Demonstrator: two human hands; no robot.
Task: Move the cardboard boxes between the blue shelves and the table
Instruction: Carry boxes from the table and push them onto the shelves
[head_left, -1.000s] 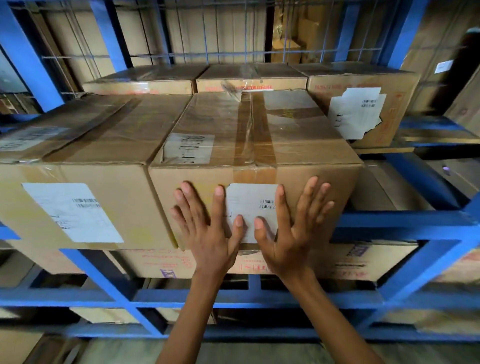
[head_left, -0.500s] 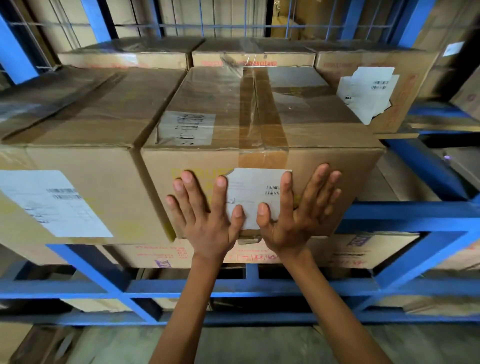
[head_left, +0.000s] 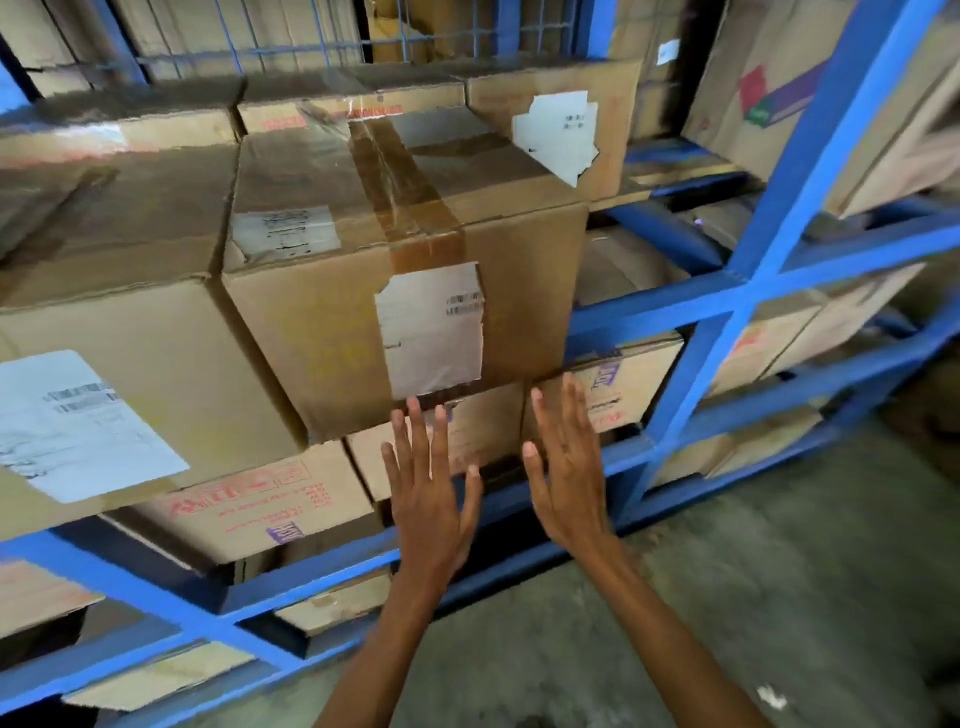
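A taped cardboard box (head_left: 332, 322) with a torn white label on its front sits in the blue shelf (head_left: 737, 291), on top of other boxes. My left hand (head_left: 428, 488) is below the box's front face, fingers straight and spread, fingertips near its bottom edge. My right hand (head_left: 569, 467) is beside it to the right, also flat and held apart from the box. Neither hand holds anything.
A larger labelled box (head_left: 104, 332) stands tight against the taped box on the left. More boxes (head_left: 561, 104) fill the row behind and the level below (head_left: 249, 504). Blue cross-braces run in front of the lower shelves. Bare concrete floor (head_left: 779, 571) lies at the lower right.
Both hands have come off the box's front face and dropped below its bottom edge. The view has tilted and swung to the left, with motion blur.
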